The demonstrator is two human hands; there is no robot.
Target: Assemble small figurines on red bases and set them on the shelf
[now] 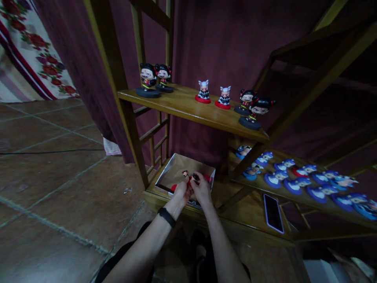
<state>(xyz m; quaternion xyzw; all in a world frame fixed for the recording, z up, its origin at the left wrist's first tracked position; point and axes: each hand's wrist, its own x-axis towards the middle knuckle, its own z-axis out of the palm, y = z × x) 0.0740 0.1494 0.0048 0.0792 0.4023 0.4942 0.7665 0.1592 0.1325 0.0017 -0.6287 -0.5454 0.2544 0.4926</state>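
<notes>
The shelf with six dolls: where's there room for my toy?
On the shelf, there's a bare patch between the left pair and the red-based pair, plus a strip in front of the red-based pair. The right end is crowded: two dolls overlap in view. Lower down, some bare wood shows between the box and the phone.

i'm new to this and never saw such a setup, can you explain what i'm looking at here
No machine here: a person works with bare hands, and the single picture comes from a camera on their head, looking forward and down. The left hand, below a dark wristband, and the right hand meet over an open box. The right hand's fingers close on a small dark-haired figurine; the left hand's grip is hard to make out. Six figurines stand on the shelf above. To the right are blue-based figurines and a phone.
</notes>
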